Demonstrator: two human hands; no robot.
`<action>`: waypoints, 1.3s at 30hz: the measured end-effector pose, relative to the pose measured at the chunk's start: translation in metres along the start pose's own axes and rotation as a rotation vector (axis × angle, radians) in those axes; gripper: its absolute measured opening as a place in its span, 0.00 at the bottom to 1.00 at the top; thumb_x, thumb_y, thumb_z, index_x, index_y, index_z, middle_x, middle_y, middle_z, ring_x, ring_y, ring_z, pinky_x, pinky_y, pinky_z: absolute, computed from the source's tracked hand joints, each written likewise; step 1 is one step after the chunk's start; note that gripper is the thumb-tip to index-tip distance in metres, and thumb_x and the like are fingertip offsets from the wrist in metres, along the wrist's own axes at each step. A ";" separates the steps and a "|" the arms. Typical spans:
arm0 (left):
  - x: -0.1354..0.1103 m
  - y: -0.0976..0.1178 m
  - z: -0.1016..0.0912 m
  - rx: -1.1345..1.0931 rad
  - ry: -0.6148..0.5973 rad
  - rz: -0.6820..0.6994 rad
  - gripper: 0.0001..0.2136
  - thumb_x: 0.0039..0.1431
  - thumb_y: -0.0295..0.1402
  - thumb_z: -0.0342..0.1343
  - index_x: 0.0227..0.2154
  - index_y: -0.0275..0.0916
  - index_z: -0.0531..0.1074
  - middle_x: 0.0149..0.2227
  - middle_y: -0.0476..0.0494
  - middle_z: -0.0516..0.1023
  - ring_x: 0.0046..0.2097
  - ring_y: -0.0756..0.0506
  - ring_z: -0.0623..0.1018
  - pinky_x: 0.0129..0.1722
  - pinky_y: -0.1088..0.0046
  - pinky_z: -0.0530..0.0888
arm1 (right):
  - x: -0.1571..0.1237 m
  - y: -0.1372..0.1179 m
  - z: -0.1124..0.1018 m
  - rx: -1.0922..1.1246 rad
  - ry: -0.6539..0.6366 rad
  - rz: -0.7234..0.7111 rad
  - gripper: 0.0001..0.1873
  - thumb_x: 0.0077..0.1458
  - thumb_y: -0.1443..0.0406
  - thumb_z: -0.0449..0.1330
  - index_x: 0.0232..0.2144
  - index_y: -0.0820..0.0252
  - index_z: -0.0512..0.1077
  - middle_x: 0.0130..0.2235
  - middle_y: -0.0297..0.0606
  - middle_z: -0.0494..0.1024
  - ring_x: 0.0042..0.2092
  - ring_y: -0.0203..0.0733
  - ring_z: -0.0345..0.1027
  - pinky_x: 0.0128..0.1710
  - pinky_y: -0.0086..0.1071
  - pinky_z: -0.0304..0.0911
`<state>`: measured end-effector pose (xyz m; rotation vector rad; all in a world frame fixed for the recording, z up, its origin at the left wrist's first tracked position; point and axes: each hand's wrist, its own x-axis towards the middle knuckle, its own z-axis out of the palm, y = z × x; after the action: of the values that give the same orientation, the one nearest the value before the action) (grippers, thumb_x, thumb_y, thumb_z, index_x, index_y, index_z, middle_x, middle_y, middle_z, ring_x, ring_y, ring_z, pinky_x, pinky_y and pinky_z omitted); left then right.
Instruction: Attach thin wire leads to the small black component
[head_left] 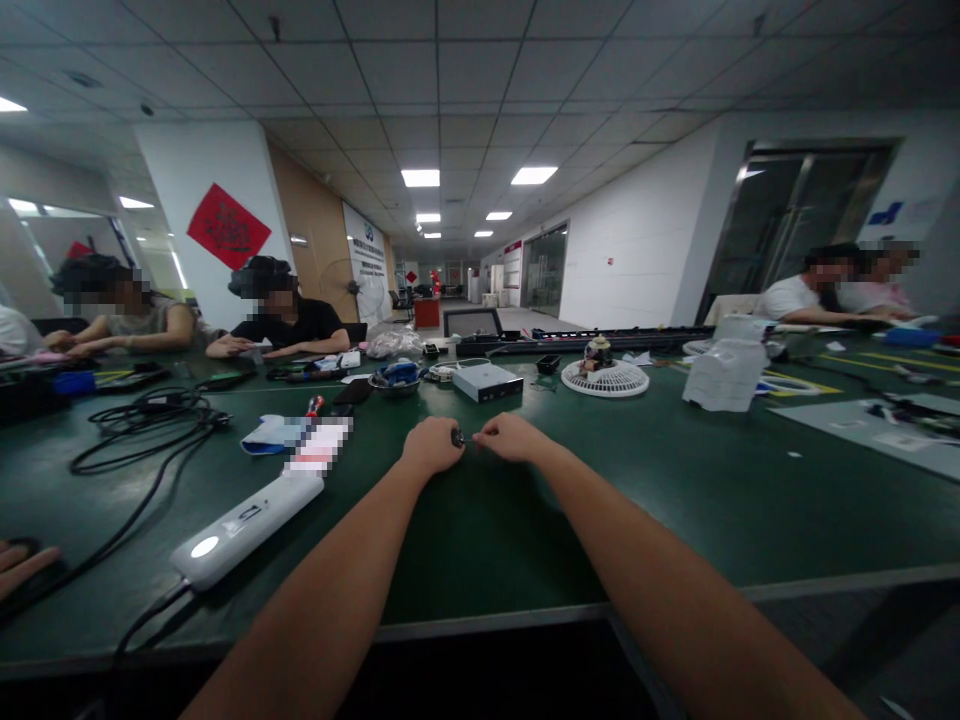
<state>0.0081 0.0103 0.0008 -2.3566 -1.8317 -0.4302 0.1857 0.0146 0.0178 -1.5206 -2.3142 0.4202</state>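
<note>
My left hand [431, 450] is closed around a small dark part [457, 437] with a shiny round end, just above the green table [495, 545]. Its kind is too small to make out. Close on its right, my right hand [511, 438] pinches thumb and forefinger together, pointing at that part. Something thin and light seems to lie between the fingertips, but I cannot make it out. Beyond both hands sits a silver-grey box like an optical disc drive [486, 382], with no hand touching it.
Left lie a white device [247, 530] like a power strip, a coiled black cable [161, 410] and a blue-white cloth packet [274, 435]. Another person's hand [26, 570] rests at the left edge. Right stand a white fan grille [626, 380] and white plastic housing [724, 375]. People sit across.
</note>
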 end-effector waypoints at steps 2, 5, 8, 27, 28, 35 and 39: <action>0.000 0.000 0.001 -0.001 -0.005 -0.009 0.12 0.55 0.42 0.53 0.35 0.42 0.77 0.36 0.40 0.79 0.40 0.41 0.78 0.39 0.69 0.73 | -0.002 -0.003 -0.001 0.032 -0.031 0.007 0.16 0.57 0.57 0.56 0.29 0.56 0.81 0.23 0.35 0.74 0.26 0.36 0.64 0.26 0.28 0.53; 0.001 0.000 0.001 -0.009 -0.008 -0.020 0.12 0.55 0.42 0.53 0.35 0.42 0.77 0.36 0.40 0.79 0.39 0.41 0.78 0.38 0.70 0.73 | -0.005 -0.007 -0.003 0.089 -0.095 0.015 0.16 0.57 0.56 0.56 0.30 0.57 0.81 0.21 0.33 0.72 0.24 0.35 0.62 0.25 0.28 0.53; 0.000 0.000 0.000 -0.013 -0.007 -0.019 0.12 0.55 0.42 0.54 0.34 0.42 0.77 0.36 0.40 0.79 0.39 0.41 0.78 0.37 0.70 0.73 | -0.006 -0.008 -0.004 0.137 -0.133 0.019 0.17 0.57 0.56 0.56 0.30 0.57 0.82 0.20 0.32 0.70 0.23 0.34 0.60 0.26 0.28 0.53; -0.002 0.001 -0.004 -0.010 -0.023 -0.066 0.12 0.53 0.43 0.54 0.35 0.43 0.76 0.37 0.40 0.79 0.40 0.40 0.78 0.38 0.67 0.74 | -0.005 -0.009 -0.009 0.098 -0.059 0.126 0.24 0.49 0.46 0.60 0.29 0.60 0.80 0.25 0.36 0.75 0.28 0.37 0.66 0.26 0.29 0.55; -0.002 0.000 -0.004 -0.011 -0.028 -0.080 0.12 0.53 0.43 0.54 0.35 0.44 0.75 0.38 0.40 0.79 0.40 0.40 0.78 0.38 0.66 0.74 | -0.004 -0.009 -0.007 0.095 -0.059 0.100 0.24 0.45 0.46 0.63 0.31 0.60 0.80 0.28 0.35 0.76 0.30 0.38 0.67 0.27 0.28 0.56; 0.001 -0.004 0.000 -0.020 -0.023 -0.157 0.11 0.55 0.38 0.51 0.35 0.42 0.76 0.38 0.39 0.79 0.41 0.40 0.79 0.38 0.67 0.74 | 0.003 -0.009 0.011 0.090 -0.116 0.005 0.13 0.44 0.57 0.68 0.31 0.57 0.79 0.30 0.33 0.77 0.31 0.37 0.69 0.29 0.28 0.58; 0.002 -0.005 0.001 -0.052 -0.015 -0.150 0.13 0.55 0.42 0.52 0.36 0.41 0.76 0.39 0.38 0.79 0.41 0.40 0.79 0.39 0.67 0.74 | 0.008 -0.002 0.012 0.221 0.072 0.017 0.11 0.44 0.59 0.68 0.31 0.59 0.79 0.31 0.35 0.79 0.34 0.38 0.70 0.32 0.28 0.60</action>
<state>0.0036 0.0134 0.0001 -2.2686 -2.0371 -0.4830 0.1760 0.0200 0.0092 -1.4251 -2.1224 0.5944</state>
